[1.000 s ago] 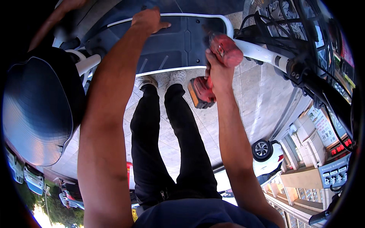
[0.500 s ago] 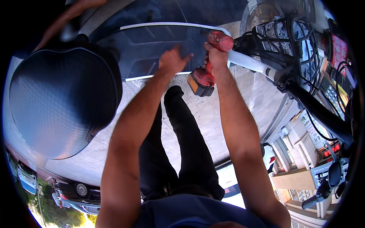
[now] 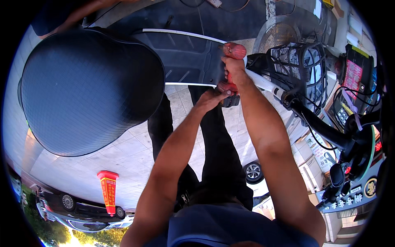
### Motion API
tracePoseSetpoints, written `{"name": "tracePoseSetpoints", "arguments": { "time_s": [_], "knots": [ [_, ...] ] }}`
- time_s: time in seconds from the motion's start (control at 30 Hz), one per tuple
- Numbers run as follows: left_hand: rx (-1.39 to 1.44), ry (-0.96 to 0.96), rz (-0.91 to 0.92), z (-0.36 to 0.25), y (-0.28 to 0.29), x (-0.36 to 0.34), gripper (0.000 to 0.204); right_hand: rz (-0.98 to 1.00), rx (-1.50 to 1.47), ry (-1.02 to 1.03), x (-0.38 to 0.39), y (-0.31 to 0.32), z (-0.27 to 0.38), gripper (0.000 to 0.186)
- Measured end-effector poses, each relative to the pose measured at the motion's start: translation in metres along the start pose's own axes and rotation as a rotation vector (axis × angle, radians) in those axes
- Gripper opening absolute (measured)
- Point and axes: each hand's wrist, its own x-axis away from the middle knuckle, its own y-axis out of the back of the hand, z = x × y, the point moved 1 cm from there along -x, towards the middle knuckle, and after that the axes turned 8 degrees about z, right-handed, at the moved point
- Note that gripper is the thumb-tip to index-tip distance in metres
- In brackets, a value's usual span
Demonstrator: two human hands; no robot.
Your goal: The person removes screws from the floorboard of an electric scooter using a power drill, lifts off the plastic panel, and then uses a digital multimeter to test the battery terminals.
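My right hand [image 3: 233, 68] is wrapped round the handle of a red cordless drill [image 3: 235, 51]. The drill stands over the right end of a scooter's dark ribbed footboard [image 3: 181, 57], which has a white edge. At the drill's lower end, by the black battery, my left hand [image 3: 212, 100] grips the base, thumb on top; its other fingers are partly hidden. The drill's tip is hidden from this view. A white scooter stem [image 3: 263, 80] rises just right of my right hand.
A large black quilted scooter seat [image 3: 90, 94] fills the left. On the right are a black wire basket [image 3: 298, 76] and handlebars [image 3: 329, 129]. Another person's arm [image 3: 88, 12] reaches in at upper left. A red-and-yellow post [image 3: 108, 193] and a dark parked car [image 3: 82, 203] show lower left.
My left hand has moved from above the footboard down to the drill's base and taken hold there. The drill's lower end has swung right. The view has shifted, showing more of the seat.
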Motion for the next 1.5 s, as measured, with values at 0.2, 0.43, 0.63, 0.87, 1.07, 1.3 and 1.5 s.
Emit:
{"name": "tracePoseSetpoints", "arguments": {
  "time_s": [0.2,0.43,0.63,0.87,1.07,1.3,1.5],
  "knots": [
    [-0.109,0.166,-0.119,-0.038,-0.010,0.007,0.088,0.134,0.038,-0.071,-0.007,0.023,0.014,0.024],
    [-0.491,0.279,-0.069,-0.068,0.090,0.026,0.090,0.239,-0.620,-0.186,-0.026,-0.009,0.002,0.026],
    [-0.561,0.019,-0.081,-0.097,0.124,-0.001,0.068,0.207,-0.659,-0.220,-0.009,-0.015,0.015,0.025],
    [-0.202,0.106,-0.351,-0.106,0.087,-0.091,0.067,0.131,-0.231,-0.152,-0.001,-0.005,0.011,0.030],
    [-0.323,0.352,-0.243,-0.079,0.022,-0.054,0.086,0.067,-0.241,-0.031,-0.031,0.020,-0.013,0.020],
    [-0.302,0.259,-0.111,-0.057,0.035,-0.042,0.093,0.043,-0.090,-0.129,-0.008,0.010,0.014,0.021],
    [-0.349,0.297,-0.166,-0.061,0.027,-0.035,0.090,0.008,-0.196,-0.127,-0.006,0.012,0.003,0.021]
  ]
}}
